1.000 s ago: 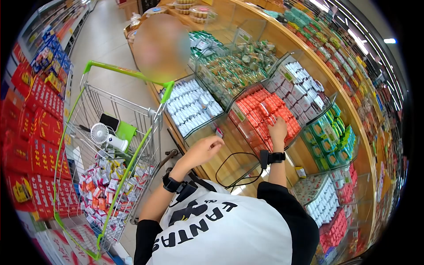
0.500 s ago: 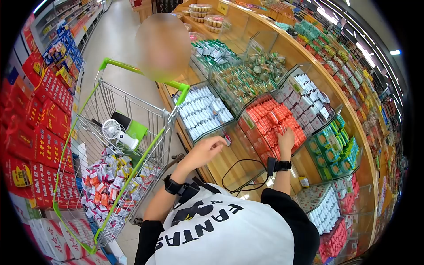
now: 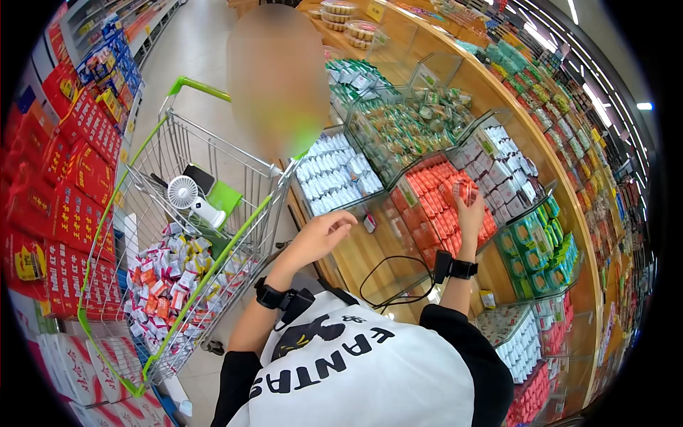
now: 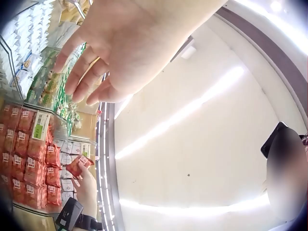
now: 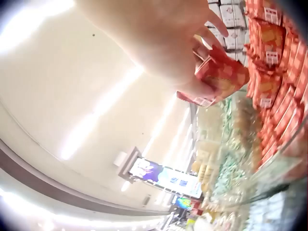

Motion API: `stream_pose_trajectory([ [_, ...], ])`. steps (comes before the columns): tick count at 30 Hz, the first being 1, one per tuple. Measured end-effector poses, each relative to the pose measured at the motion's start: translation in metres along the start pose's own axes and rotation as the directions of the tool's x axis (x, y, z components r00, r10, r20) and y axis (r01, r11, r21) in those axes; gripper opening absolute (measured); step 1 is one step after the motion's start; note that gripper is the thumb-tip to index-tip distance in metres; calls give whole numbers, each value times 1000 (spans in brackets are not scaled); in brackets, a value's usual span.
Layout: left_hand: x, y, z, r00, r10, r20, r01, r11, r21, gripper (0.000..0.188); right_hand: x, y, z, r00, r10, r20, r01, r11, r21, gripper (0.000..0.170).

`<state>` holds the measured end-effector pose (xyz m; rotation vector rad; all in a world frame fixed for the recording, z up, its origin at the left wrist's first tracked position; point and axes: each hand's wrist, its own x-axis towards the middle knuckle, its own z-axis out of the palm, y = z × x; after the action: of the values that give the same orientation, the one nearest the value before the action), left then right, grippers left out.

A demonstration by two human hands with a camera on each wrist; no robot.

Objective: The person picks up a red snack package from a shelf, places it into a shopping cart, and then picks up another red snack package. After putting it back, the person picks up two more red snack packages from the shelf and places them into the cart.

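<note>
My right hand point(image 3: 469, 212) pinches a small red snack packet point(image 5: 224, 76) between thumb and fingers. It is over the clear bin of red packets point(image 3: 437, 213), where the same kind lie in stacked rows. Seen from the left wrist, the held packet point(image 4: 79, 166) stands out above the bin's far side. My left hand point(image 3: 321, 238) hovers over the wooden counter near the bin of white packets point(image 3: 334, 171). Its fingers are loosely bent, with nothing in them.
A shopping cart point(image 3: 201, 302) with green edges stands at the left, holding mixed packets point(image 3: 163, 281) and a white fan point(image 3: 186, 193). Another person, blurred, is beyond it. Clear-walled bins line the wooden counter point(image 3: 398, 274); a black cable point(image 3: 384, 260) loops above it.
My right hand, earlier down among the red packets, has risen toward the bin's far side with one packet. The left hand stays empty. The other person appears larger in view.
</note>
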<state>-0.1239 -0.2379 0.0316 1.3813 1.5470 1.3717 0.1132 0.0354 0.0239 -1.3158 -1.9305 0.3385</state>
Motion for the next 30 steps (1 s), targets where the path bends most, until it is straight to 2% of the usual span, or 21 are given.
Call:
stream_pose_trajectory([
  [1, -2, 1, -3, 1000, -6, -7, 6, 1000, 6, 16, -4, -16, 3, 998, -57, 7, 51, 935, 350, 37],
  [3, -7, 3, -11, 999, 2, -53, -4, 1000, -26, 16, -21, -59, 12, 1000, -17, 9, 12, 921, 389, 32],
  [5, -12, 6, -21, 999, -9, -51, 8, 1000, -12, 17, -38, -99, 17, 963, -116, 244, -119, 629, 768, 31],
  [6, -14, 9, -26, 997, -2, -74, 0, 1000, -23, 17, -50, -122, 19, 933, -120, 339, -213, 575, 790, 31],
  [7, -16, 11, -31, 995, 6, -97, -10, 999, -34, 18, -57, -137, 21, 893, -133, 429, -307, 518, 798, 31],
  [8, -19, 13, -35, 994, -19, -109, 13, 998, -55, 18, -58, -132, 39, 838, -290, 462, -288, 484, 826, 31],
  [9, -23, 17, -39, 993, -25, -116, 20, 999, -49, 18, -66, -148, 40, 774, -327, 542, -376, 451, 809, 32],
  [11, -29, 24, -43, 974, -12, -226, -13, 994, -108, 20, -78, -171, 41, 640, -444, 627, -461, 431, 776, 32],
  [13, -38, 25, -49, 968, -7, -250, -19, 995, -101, 24, -90, -187, 51, 548, -541, 638, -524, 372, 766, 32],
  [14, -43, 27, -51, 953, -9, -302, -39, 987, -153, 25, -96, -186, 65, 482, -599, 640, -557, 354, 751, 31],
  [15, -47, 28, -54, 935, -13, -354, -63, 978, -201, 25, -100, -197, 63, 428, -647, 631, -529, 388, 755, 31],
  [17, -57, 32, -64, 921, 9, -388, -80, 983, -167, 28, -112, -214, 66, 346, -670, 656, -601, 378, 704, 31],
  [21, -81, 37, -77, 912, -39, -408, -42, 981, -189, 33, -128, -230, 80, 274, -719, 639, -648, 352, 675, 34],
  [24, -97, 42, -86, 924, -114, -366, 45, 980, -193, 40, -137, -236, 85, 149, -756, 638, -557, 469, 686, 38],
  [25, -101, 44, -86, 921, -121, -371, 52, 980, -191, 40, -140, -239, 84, 143, -758, 636, -563, 466, 683, 38],
  [27, -109, 51, -86, 907, -227, -355, 171, 968, -182, 44, -147, -244, 82, 39, -778, 627, -587, 490, 644, 40],
  [28, -113, 52, -86, 923, -188, -336, 177, 982, -64, 48, -149, -244, 84, 16, -777, 629, -578, 506, 640, 42],
  [30, -120, 51, -85, 931, -208, -299, 197, 978, -66, 49, -152, -245, 82, 4, -781, 624, -563, 514, 647, 42],
])
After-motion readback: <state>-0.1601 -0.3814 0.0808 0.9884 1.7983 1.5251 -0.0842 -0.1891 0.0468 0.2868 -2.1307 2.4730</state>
